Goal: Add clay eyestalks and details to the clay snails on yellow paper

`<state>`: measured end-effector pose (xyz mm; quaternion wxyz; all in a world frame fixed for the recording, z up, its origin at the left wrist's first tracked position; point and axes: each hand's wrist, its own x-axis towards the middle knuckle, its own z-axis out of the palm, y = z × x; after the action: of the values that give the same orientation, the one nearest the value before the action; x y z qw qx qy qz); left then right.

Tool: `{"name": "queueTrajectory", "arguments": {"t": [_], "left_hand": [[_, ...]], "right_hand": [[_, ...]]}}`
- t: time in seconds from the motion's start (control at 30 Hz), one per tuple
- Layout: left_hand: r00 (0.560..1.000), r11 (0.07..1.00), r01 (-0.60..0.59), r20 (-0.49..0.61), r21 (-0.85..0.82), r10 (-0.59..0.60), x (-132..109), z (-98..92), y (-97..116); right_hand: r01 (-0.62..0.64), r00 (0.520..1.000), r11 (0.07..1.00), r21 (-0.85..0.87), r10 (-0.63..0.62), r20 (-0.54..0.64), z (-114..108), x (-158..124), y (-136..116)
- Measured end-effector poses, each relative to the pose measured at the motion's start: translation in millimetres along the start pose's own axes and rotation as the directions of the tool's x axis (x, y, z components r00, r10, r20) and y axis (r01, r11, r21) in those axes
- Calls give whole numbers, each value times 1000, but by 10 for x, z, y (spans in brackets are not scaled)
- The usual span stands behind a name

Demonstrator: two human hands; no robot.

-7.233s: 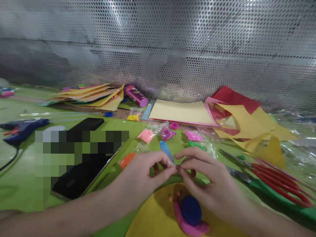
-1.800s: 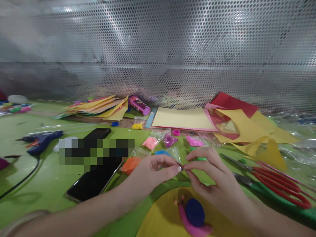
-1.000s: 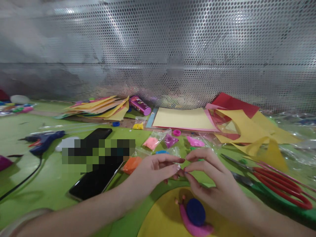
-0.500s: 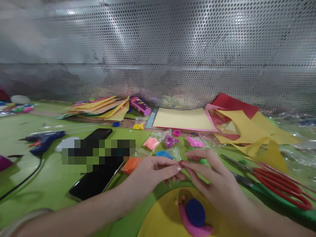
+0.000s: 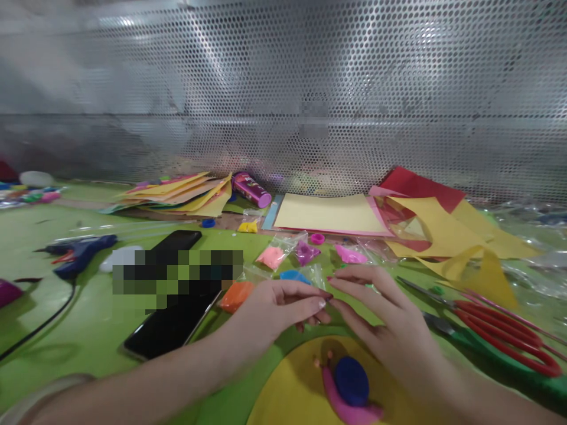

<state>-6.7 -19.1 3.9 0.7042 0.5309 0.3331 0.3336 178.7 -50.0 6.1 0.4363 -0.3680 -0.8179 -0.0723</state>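
Note:
My left hand and my right hand meet fingertip to fingertip above the green table. Both pinch at the same spot, on something too small to make out. Just below them a clay snail, pink body with a blue shell, sits on a yellow sheet. Small clear bags of clay lie close behind the fingers: orange, blue, pink, purple and magenta.
A black phone lies left of my left hand, a blue glue gun with its cord farther left. Red scissors lie at the right. Coloured paper and a purple can sit along the perforated metal wall.
The blue clay bag that stood up by my left fingers now lies on the table. My fingertips stay together, and the right fingers have flattened slightly.

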Motion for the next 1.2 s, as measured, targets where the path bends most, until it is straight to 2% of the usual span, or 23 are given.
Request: {"name": "queueTrajectory", "arguments": {"t": [0.27, 0.5, 0.63, 0.8, 0.97, 1.2], "left_hand": [[992, 985, -123, -11, 119, 125, -12, -15, 5], [993, 990, -74, -82, 123, 84, -38, 28, 67], [996, 996, -77, -49, 53, 79, -18, 18, 43], [996, 996, -56, 64, -71, 61, -15, 13, 11], [997, 996, 0, 76, -89, 7, -17, 6, -14], [991, 986, 40, 131, -164, -18, 11, -4, -39]], "right_hand": [[-89, 996, 995, 40, 89, 11, 10, 7, -1], [-112, 994, 993, 45, 113, -4, -19, 46, 45], [-45, 999, 997, 55, 45, 4, -32, 45, 37], [68, 997, 995, 75, -71, 31, -66, 32, 3], [171, 985, 985, 29, -171, 12, -79, 16, -13], [220, 974, 975, -19, -219, 49, -83, -10, -10]]}}
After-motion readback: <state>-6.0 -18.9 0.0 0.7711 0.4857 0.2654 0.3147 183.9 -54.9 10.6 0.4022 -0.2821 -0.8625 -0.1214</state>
